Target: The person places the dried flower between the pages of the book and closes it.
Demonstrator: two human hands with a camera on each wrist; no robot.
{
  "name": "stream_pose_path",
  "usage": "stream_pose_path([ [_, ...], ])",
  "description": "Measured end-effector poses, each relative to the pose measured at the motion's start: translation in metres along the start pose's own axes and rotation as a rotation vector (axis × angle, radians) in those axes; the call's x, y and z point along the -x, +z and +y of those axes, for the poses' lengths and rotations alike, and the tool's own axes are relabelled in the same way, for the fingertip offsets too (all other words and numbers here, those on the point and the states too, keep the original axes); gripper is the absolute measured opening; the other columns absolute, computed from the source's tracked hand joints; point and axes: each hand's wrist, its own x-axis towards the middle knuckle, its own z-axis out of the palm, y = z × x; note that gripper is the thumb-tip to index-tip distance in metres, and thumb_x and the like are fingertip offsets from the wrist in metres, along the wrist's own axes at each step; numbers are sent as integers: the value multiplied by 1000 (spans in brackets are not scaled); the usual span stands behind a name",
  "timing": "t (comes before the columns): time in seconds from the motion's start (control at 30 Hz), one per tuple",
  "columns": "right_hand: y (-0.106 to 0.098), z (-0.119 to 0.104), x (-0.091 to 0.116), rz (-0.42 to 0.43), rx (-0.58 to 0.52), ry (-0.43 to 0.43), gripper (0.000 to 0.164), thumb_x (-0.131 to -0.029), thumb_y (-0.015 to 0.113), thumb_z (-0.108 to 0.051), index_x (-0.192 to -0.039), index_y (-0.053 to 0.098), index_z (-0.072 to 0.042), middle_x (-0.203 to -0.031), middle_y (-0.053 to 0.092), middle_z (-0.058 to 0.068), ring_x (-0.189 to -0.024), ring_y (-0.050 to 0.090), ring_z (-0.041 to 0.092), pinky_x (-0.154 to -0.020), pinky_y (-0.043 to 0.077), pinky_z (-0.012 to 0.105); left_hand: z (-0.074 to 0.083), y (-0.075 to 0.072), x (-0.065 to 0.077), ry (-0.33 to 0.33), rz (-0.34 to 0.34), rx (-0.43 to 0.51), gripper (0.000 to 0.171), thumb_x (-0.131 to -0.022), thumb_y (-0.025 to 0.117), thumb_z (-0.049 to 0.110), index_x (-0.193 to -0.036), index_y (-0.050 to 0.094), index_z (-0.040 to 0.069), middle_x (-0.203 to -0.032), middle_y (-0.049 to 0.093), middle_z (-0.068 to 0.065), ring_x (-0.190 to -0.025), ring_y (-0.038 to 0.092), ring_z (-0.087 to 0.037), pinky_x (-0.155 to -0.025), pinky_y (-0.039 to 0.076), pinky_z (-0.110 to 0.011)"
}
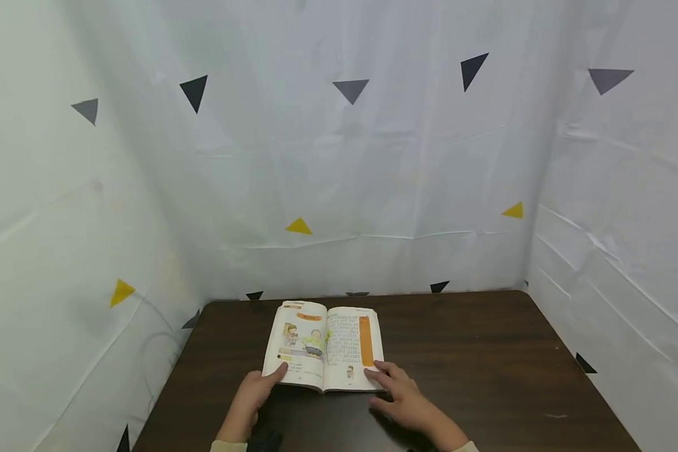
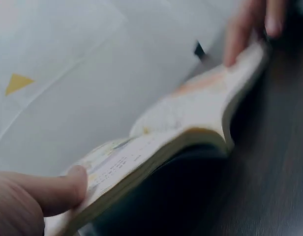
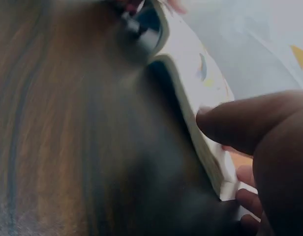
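An open book (image 1: 344,348) lies at the near middle of the table, its left page printed with coloured drawings and its right page with text beside an orange strip. My left hand (image 1: 251,398) holds the lower left corner: the thumb (image 2: 65,191) presses on the page, and the other fingers are hidden beneath the book. At the lower right corner, fingertips of my right hand (image 1: 403,398) rest on the page. Its thumb (image 3: 235,123) is apart from the other fingers and overlaps the book in the right wrist view. The pages arch up on both sides of the spine.
The dark wooden table (image 1: 474,358) extends to the right of the book. White sheeting (image 1: 373,176) with black, grey and yellow triangles hangs behind the table and along both sides.
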Motion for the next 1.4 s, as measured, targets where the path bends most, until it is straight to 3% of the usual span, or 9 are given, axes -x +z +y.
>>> stream_pose_path([
  [0.07,-2,1,-1,-6,-24,2,55,-99,63,-44,-150,49,-28,-160,36,7,-145,35,36,-108,32,67,1,-2,3,-6,-54,117,78,-89,67,63,-128,54,-3,-119,67,-21,-103,66,-31,-83,55,-41],
  [0.17,-7,3,-2,-30,-90,4,50,-100,62,-43,-146,54,-25,-158,38,8,-144,37,34,-112,38,54,5,0,6,58,-25,193,72,-91,70,54,-133,44,2,-123,63,-17,-107,62,-29,-86,52,-40],
  [0.3,-13,9,-6,-58,-193,8,42,-102,59,-40,-141,59,-23,-157,39,7,-144,38,32,-112,41,38,22,13,5,208,52,230,55,-92,74,40,-129,51,6,-118,66,-14,-100,68,-23,-85,56,-44],
  [0.5,-15,15,-9,-77,-271,48,35,-102,59,-39,-135,63,-28,-156,40,3,-145,37,31,-110,40,31,42,38,5,357,89,195,39,-91,76,35,-121,60,15,-115,69,-11,-93,69,-20,-79,57,-41],
  [0.67,-16,15,-9,-77,-296,90,37,-103,59,-38,-138,60,-26,-156,40,2,-146,35,30,-112,38,37,48,62,5,464,64,72,40,-93,74,35,-128,58,23,-126,66,-6,-107,65,-20,-85,54,-33],
  [0.83,-18,17,-14,-73,-354,150,47,-103,58,-39,-147,51,-26,-155,40,2,-145,35,31,-112,36,54,50,83,3,508,5,-42,49,-92,72,49,-133,56,27,-130,64,-5,-118,63,-23,-91,56,-41],
  [0.97,-14,20,-19,-47,-484,200,61,-104,55,-44,-158,33,-26,-156,41,4,-146,37,31,-113,37,58,37,92,-1,557,-91,-351,57,-91,70,55,-136,59,22,-141,59,-7,-129,56,-30,-104,49,-54],
  [1.13,-11,22,-18,-39,-586,217,67,-104,53,-45,-162,22,-31,-158,36,6,-147,34,34,-115,33,63,12,100,5,576,-223,-761,68,-92,69,54,-150,50,25,-165,34,-3,-149,34,-38,-109,34,-71],
  [1.4,-12,15,-18,-65,-324,206,71,-101,58,-48,-161,30,-24,-169,13,6,-154,16,39,-117,22,71,21,101,7,555,-250,-855,65,-91,68,57,-149,50,33,-166,32,1,-139,39,-34,-105,36,-69],
])
